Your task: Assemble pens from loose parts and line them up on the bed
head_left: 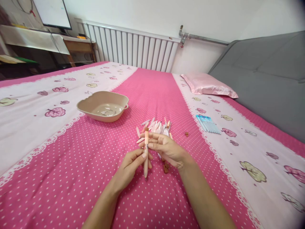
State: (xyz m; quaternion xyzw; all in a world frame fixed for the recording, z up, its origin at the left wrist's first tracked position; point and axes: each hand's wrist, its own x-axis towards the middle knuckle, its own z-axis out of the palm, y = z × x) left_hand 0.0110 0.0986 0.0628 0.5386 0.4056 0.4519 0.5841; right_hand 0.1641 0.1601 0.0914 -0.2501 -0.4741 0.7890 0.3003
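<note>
A: The fingers (141, 156) of the left hand (131, 167) are curling closed around the lower barrel of a peach pen (145, 168), with the thumb pressing from the front. The right hand (168, 149) is pinching the upper barrel, its fingers lying nearly flat and closed behind it.

B: So both hands are gripping the one pen?

A: Yes. It is standing almost upright between them, tip pointing down and orange end poking out above the right fingers, just over the pink bed sheet (83, 159).

B: How should that grip be handled?

A: I'd say both pinches should be sitting close to the middle of the barrel. The pen should be staying in one straight line, with any twisting being done gently, so nothing is slipping into the loose pen parts (154, 126) lying just behind. The beige basin (95, 115) and the blue pens (208, 124) are lying well apart.
</note>
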